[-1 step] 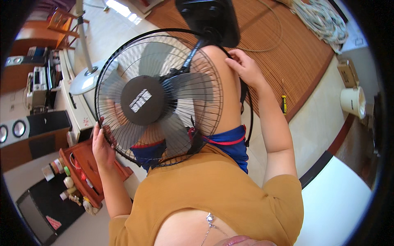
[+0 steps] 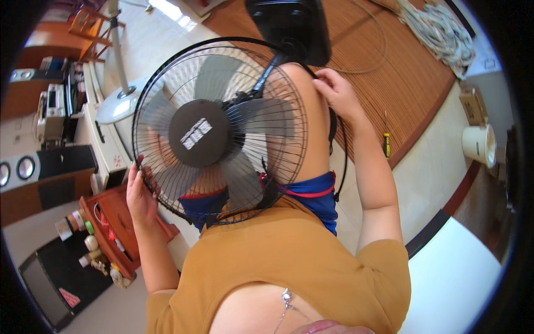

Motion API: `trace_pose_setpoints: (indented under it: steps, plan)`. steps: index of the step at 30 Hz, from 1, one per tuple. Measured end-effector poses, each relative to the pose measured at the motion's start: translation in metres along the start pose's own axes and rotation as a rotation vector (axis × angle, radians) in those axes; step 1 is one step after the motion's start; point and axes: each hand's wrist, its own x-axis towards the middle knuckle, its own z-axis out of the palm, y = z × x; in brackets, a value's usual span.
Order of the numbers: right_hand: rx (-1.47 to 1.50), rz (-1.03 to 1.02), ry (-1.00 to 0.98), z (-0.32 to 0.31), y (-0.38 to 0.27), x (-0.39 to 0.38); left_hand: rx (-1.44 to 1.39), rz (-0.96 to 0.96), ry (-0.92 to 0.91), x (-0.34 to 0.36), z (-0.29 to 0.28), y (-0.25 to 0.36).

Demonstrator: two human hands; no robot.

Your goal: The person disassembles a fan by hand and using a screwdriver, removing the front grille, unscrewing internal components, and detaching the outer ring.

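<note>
A black electric fan (image 2: 200, 133) with grey translucent blades behind a round wire guard lies across my lap, its dark base (image 2: 292, 28) pointing away from me. My left hand (image 2: 141, 195) grips the left rim of the guard, some fingers passing behind the wires. Beside my bare right knee is my right hand (image 2: 339, 97), thumb and fingers apart, with the fingertips close to the knee's edge. A black power cord (image 2: 345, 150) runs down past that knee under the right wrist. Whether the fingertips touch the cord is not clear.
A yellow-and-black screwdriver (image 2: 386, 142) lies at the edge of the brown mat (image 2: 428, 89). Coiled pale rope (image 2: 439, 36) is at the far right, above a white bucket (image 2: 478, 145). A fan stand with a round base (image 2: 119, 106) and a reddish wooden cabinet (image 2: 119, 222) are on the left.
The whole scene sits slightly further right in the picture. Both hands keep their places at the guard and the knee.
</note>
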Motion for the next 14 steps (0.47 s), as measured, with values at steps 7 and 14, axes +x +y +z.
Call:
trace_pose_setpoints:
  steps: [7,14]
  plan:
    - [0.006,-0.217,0.220,-0.019,-0.051,0.000,-0.062,0.039,0.049,0.004,0.000,0.003]
    - [-0.278,-0.287,0.367,-0.077,-0.114,-0.016,0.352,0.312,0.143,-0.005,-0.043,0.037]
